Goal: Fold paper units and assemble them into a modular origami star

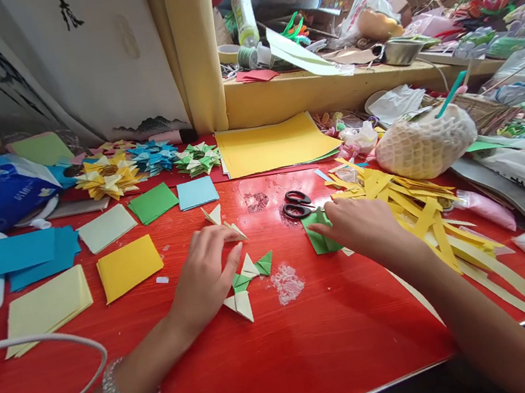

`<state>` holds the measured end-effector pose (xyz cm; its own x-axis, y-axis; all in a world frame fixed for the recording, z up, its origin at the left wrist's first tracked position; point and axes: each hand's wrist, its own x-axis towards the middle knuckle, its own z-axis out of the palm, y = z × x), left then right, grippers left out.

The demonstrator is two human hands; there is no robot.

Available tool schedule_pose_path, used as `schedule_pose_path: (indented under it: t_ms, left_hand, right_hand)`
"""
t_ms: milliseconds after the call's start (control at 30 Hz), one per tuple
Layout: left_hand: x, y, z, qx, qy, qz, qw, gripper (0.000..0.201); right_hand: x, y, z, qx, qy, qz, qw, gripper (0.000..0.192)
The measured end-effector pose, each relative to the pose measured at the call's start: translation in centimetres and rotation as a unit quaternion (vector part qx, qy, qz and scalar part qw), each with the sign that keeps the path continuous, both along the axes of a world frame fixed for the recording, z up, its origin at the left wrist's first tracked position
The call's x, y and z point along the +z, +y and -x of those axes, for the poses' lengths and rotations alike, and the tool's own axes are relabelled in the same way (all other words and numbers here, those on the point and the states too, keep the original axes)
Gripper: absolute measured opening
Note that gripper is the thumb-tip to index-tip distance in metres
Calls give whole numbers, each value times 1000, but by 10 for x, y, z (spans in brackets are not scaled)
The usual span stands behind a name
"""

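Observation:
My left hand [203, 271] rests flat on the red table [320, 349], fingertips on a cluster of folded green and cream paper pieces [248, 273]. Two more cream folded pieces [218, 218] lie just beyond it. My right hand [362, 226] reaches left onto a small stack of green paper squares [319, 235], fingers touching the top sheet. Black-handled scissors [297, 204] lie shut just behind that stack.
A heap of yellow paper strips [423, 215] lies right of my right hand. Stacks of yellow [128, 266], green [152, 203], blue [197, 192] and cream squares sit at left, finished paper stars [109, 175] behind them. A netted round object [423, 142] and a cluttered sill are at right.

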<state>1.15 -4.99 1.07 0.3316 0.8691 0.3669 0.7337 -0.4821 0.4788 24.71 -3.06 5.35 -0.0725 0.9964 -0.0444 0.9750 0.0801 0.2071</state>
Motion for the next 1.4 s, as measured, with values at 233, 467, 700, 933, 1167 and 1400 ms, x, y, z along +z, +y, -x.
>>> schedule_pose_path:
  t_ms: [233, 467, 700, 933, 1167, 1400]
  left_hand:
    - [-5, 8, 6, -62, 73, -54, 994, 24]
    - [2, 3, 10, -250, 128, -60, 958, 28]
    - [-2, 17, 25, -208, 166, -60, 962, 33]
    - [2, 36, 46, -56, 148, -42, 986, 33]
    - [25, 16, 31, 19, 5, 24, 1000, 24]
    - [18, -27, -18, 11, -261, 191, 946, 24]
  right_hand:
    - [6, -3, 12, 106, 290, 69, 949, 23]
    - [-22, -3, 34, 73, 682, 29, 727, 26]
    - [-50, 5, 37, 57, 602, -57, 794, 27]
    - [-48, 1, 36, 66, 475, -175, 860, 30]
    - [-42, -14, 34, 101, 403, -262, 871, 40]
    - [-53, -38, 50, 329, 290, -194, 877, 47]
